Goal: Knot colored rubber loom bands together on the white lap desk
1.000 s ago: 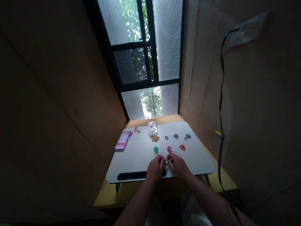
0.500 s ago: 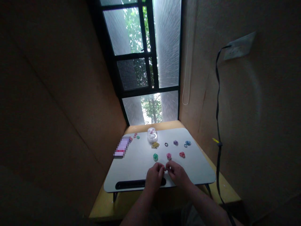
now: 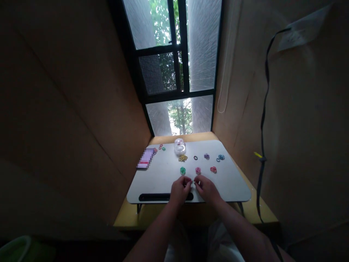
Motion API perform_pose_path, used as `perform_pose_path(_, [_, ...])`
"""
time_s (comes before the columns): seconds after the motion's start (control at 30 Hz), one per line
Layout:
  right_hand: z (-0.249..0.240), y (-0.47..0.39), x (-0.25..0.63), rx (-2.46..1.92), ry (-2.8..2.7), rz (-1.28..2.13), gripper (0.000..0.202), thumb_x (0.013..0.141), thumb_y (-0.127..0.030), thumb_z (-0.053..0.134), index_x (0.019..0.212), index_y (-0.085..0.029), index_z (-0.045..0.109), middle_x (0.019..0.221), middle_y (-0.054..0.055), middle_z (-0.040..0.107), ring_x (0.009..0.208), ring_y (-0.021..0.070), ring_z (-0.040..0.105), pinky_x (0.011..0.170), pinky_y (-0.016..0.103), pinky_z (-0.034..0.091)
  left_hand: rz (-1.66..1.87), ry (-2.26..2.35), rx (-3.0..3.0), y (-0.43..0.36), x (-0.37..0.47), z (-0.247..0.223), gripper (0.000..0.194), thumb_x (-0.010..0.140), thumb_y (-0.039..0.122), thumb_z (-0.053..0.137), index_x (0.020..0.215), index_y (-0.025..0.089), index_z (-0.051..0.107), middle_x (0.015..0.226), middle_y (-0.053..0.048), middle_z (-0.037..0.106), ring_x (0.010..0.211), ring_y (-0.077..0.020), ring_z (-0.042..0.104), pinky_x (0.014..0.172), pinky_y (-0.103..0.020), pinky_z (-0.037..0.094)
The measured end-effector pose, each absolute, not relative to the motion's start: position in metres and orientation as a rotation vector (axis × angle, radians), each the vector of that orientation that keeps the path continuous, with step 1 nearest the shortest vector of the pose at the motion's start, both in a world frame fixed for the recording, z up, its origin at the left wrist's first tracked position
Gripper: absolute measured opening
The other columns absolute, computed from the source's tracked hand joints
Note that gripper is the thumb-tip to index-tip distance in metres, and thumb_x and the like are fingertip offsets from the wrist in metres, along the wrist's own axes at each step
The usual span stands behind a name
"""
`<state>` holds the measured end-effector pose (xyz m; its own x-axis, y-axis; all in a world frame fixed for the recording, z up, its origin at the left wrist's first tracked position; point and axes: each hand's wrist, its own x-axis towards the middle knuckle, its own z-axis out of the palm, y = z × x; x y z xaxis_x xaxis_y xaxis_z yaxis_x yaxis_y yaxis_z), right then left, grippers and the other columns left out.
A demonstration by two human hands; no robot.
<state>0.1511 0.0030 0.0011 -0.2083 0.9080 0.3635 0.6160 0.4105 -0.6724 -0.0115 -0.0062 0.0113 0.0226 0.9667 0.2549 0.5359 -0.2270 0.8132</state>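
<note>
One phone screen [image 3: 146,158] — blurred; fingers [image 3: 187,179] near pink bands [image 3: 197,170].

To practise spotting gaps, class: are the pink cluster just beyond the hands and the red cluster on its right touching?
Apart. The head view shows a strip of white tabletop between the pink cluster and the red cluster.

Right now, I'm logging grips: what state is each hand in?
Left hand: pinched closed; any held item too small to tell.
Right hand: pinched closed; any held item likewise unclear.
</note>
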Motion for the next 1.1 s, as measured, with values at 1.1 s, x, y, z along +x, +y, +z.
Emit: perform_pose_path(1.1, [0.008,0.008,0.148,-1.405,-1.967,0.452,0.012,0.083,-0.025,0.052,0.075,-0.021,0.061,0.069,0.001,0.063,0.063,0.0136,0.053,0.060,0.024,0.033,0.995,1.951,1.862,0.068,-0.053,0.019,0.014,0.080,0.029,0.062,0.089,0.022,0.070,0.088,-0.005,0.073,0.080,-0.0183,0.065,0.077,-0.029,0.046])
